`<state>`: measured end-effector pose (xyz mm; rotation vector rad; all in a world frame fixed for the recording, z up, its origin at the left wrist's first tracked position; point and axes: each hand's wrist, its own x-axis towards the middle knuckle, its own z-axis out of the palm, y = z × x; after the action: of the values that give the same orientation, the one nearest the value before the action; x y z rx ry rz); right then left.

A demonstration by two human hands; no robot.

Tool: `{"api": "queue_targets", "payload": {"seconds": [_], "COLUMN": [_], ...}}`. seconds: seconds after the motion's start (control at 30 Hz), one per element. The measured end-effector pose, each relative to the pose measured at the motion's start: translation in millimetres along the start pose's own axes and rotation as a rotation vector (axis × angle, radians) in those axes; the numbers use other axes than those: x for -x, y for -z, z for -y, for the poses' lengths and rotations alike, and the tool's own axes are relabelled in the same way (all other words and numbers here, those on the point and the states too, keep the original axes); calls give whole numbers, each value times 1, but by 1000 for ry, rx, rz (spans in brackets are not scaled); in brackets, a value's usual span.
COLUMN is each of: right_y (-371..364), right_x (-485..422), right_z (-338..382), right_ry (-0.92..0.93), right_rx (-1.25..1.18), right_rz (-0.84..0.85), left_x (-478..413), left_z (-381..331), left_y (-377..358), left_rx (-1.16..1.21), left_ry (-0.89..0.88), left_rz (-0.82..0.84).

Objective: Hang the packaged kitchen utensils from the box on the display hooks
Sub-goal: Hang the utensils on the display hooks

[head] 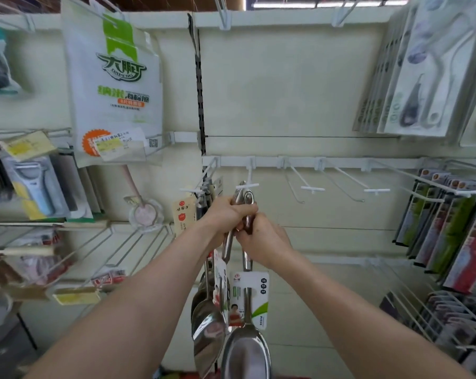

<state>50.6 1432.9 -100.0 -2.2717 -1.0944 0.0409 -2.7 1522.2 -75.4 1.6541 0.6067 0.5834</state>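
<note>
Several steel ladles with paper label cards hang bunched in front of me; the nearest ladle (245, 351) shows its bowl low in the frame and a white-green card (250, 299) on its handle. My left hand (226, 214) grips the handle tops just under a white display hook (249, 184). My right hand (261, 239) pinches one ladle handle right below the left hand. The handle ends sit at the hook's tip; whether they are threaded on it is unclear. The box is out of view.
Two bare white hooks (312, 188) (376, 190) stick out to the right on the same rail. A hook to the left (196, 190) carries tagged utensils. Boxed goods (450, 236) hang far right, peelers (37, 187) and a white sponge bag (113, 86) on the left.
</note>
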Motion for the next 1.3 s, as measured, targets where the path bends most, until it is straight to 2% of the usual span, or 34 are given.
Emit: {"api": "queue_targets", "payload": {"seconds": [0.17,0.37,0.6,0.73,0.97,1.1,1.3], "right_y": [-3,-19,-32,-35,-23,-19,-18], "right_x": [-12,-14,-15,-21,-22,-39,-49], "right_z": [0,2,14,12,0,-5,-3], "right_ry": [-46,-95,-188,-224,-53,-45,-66], "right_rx": [112,145,98,103,101,147,167], "right_rz": [40,-27,-118,-115,-90,-35,-17], "left_x": [-9,-14,-23,-28,-37,-42,-45], "left_z": [19,34,35,33,32,24,18], "left_y": [-2,0,12,15,9,-1,-2], "left_rx": [48,147,79,79,100,118,116], "left_ry": [-16,-30,-106,-118,-47,6,42], "left_rz": [6,71,186,234,167,69,63]}}
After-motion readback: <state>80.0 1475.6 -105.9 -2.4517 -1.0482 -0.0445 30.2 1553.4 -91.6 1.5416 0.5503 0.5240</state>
